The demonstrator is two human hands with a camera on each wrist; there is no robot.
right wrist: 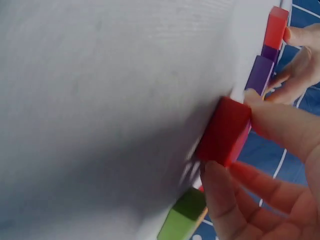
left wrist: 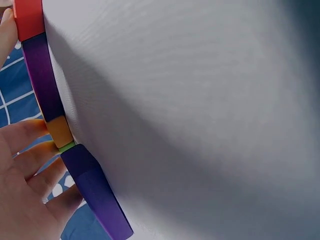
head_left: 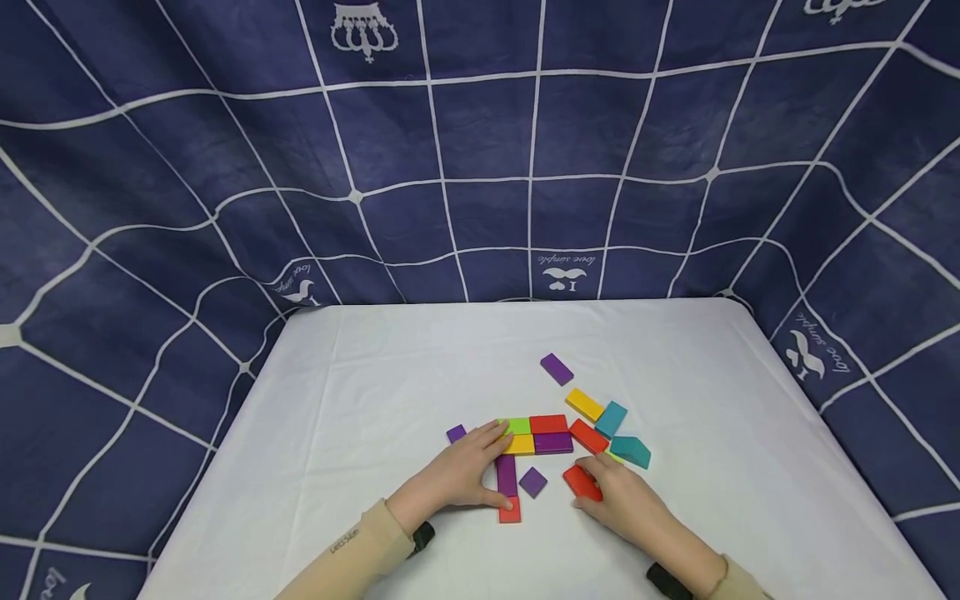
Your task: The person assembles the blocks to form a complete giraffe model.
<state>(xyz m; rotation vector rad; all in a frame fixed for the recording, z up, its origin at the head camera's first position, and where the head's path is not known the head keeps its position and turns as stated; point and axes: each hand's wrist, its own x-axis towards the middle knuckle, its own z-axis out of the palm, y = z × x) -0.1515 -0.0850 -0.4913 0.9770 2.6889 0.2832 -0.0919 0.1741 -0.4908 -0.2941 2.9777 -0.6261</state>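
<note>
Right now, the fingers of my right hand (head_left: 619, 495) are clamped on a red block (head_left: 579, 483), thumb on one side and fingertips on the other; whether it touches the white surface (head_left: 375, 375) I cannot tell. My left hand (head_left: 462, 468) lies with its fingers relaxed and spread apart: the thumb touches a short red block (head_left: 510, 515), and the fingertips touch a yellow block (head_left: 522, 446) and a green block (head_left: 519, 426). Between that thumb and those fingertips stretches a long purple block (head_left: 506, 476), while a half-hidden purple block (head_left: 456, 433) pokes out just beside the same fingers.

Between my two sets of fingers sits a small purple square (head_left: 533, 482), apart from both. Just right of my left fingertips lie a flat red block (head_left: 549, 423) and a flat purple block (head_left: 553, 443). Ahead of my right fingers lie a loose red block (head_left: 588, 436), a slanting yellow block (head_left: 584, 405) and a blue block (head_left: 611, 419), with a teal block (head_left: 631, 452) near their right side. Farthest ahead, well apart from all my fingers, lies a lone purple block (head_left: 557, 369).
</note>
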